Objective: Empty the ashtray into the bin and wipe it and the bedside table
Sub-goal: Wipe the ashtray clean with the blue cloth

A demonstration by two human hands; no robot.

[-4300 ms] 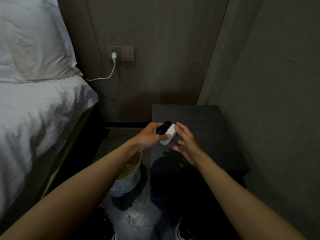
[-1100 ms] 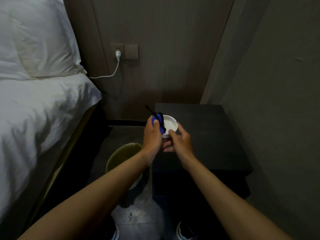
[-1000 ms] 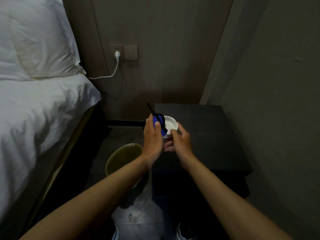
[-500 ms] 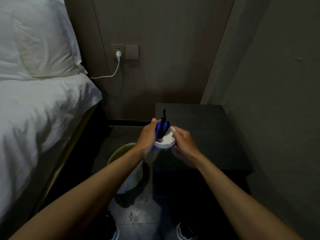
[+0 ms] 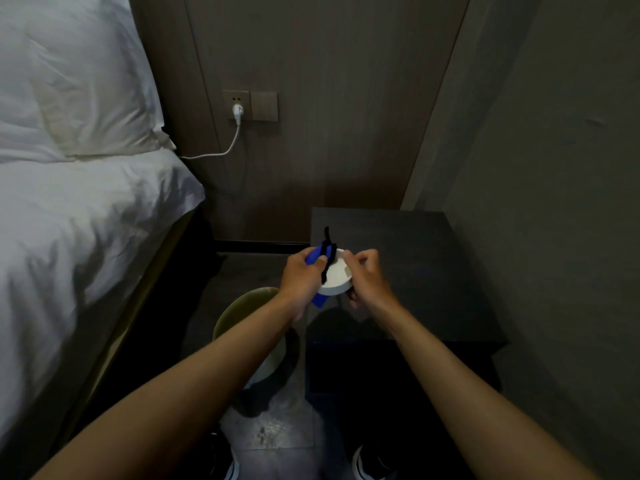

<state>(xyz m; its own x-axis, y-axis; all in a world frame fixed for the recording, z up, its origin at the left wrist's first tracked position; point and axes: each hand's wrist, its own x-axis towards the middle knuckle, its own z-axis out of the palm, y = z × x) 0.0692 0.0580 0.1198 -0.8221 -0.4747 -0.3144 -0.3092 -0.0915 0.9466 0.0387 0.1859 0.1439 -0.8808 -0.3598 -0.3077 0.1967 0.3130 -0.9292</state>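
Since half a second ago, both hands have drifted a touch right with the ashtray; the cloth's black strip now lies across the left rim rather than standing up over the bowl.

Right hand [image 5: 363,277]: fingers curled round the right rim of the white ashtray [image 5: 335,277], thumb over the top edge, fingers underneath. Firm hold. Left hand [image 5: 301,277]: curled on the blue cloth [image 5: 318,268], thumb pinching it against the ashtray's left rim; a blue corner hangs below my palm.

Ashtray sits in the air between my hands, tilted toward me, over the near left edge of the bedside table [image 5: 433,265] and just right of the bin [image 5: 249,327] on the floor.

Handling, my judgement: looks like glazed ceramic, so rigid, fairly hefty for its kind, slick where damp, and liable to chip if it drops on the tiled floor [image 5: 270,431]. Best held by opposite rim edges with fingers under the base, as now. Cloth is soft and limp; bunch it to press into the bowl.

Outward: bed [image 5: 86,220] with white pillow [image 5: 69,81] at left, white plug [image 5: 237,110] in the wall socket far behind, cable trailing toward the bed.

Writing: no brand, label or lettering readable on anything.
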